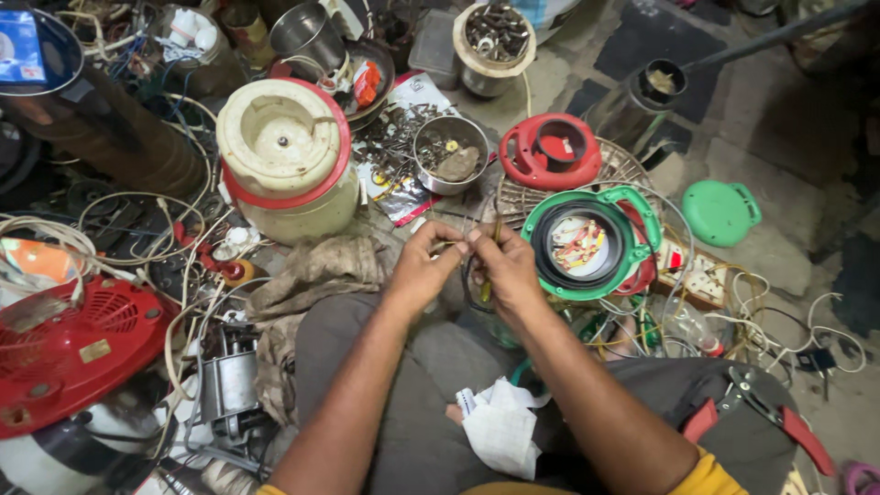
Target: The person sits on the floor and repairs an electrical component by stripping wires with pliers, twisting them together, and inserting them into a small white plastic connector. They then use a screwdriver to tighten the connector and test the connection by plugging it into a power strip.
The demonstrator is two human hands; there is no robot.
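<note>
Both hands pinch shut on a thin wire [461,246]: left hand [420,268] and right hand [507,270] meet fingertip to fingertip above the lap. White cloth [500,423] lies nearer, on the lap. Just right of the hands sits a green-rimmed appliance base [587,246]; red pliers [768,414] rest on the right knee. Beyond the hands: steel bowl [449,154], cream mixer base [286,156], red ring [550,151].
</note>
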